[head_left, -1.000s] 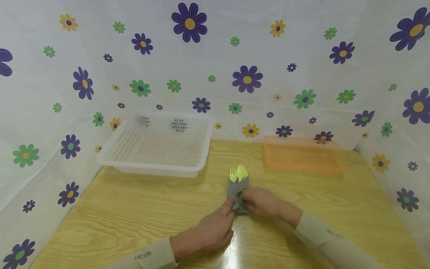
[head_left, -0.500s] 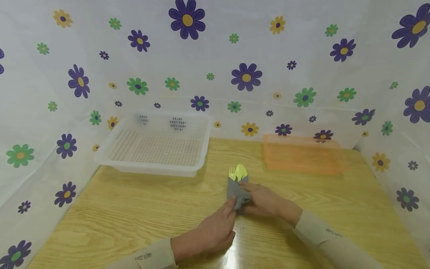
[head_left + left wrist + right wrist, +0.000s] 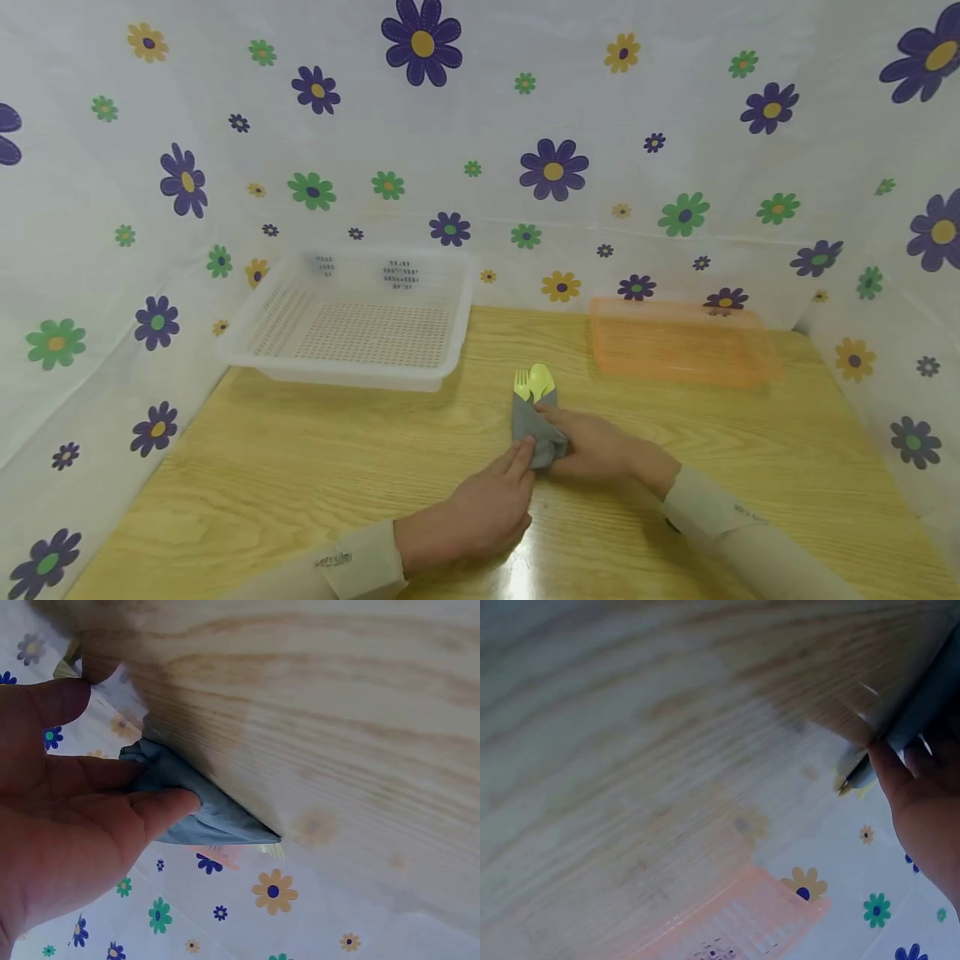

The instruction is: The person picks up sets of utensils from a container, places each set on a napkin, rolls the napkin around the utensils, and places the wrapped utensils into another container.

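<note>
A yellow-green fork (image 3: 522, 383) and spoon (image 3: 540, 382) lie side by side on the table, their heads sticking out of a grey cloth napkin (image 3: 528, 423) that wraps their handles. My left hand (image 3: 487, 508) presses extended fingertips on the napkin's near end; in the left wrist view its thumb (image 3: 64, 701) stands away from the cloth (image 3: 202, 806). From the right side, my right hand (image 3: 600, 446) holds the napkin's edge and a folded-over corner. In the right wrist view its thumb (image 3: 891, 772) lies along the dark edge of the roll (image 3: 922, 697).
A white perforated basket (image 3: 345, 375) stands at the back left of the wooden table (image 3: 300, 467). At the back right is a shallow orange tray (image 3: 682, 375). White sheeting with printed flowers (image 3: 555, 171) encloses the back and sides.
The bunched napkin flap between my hands has been brought over the handles and flattened toward the right. My right hand has shifted from the flap to the roll's right side; the left stays near.
</note>
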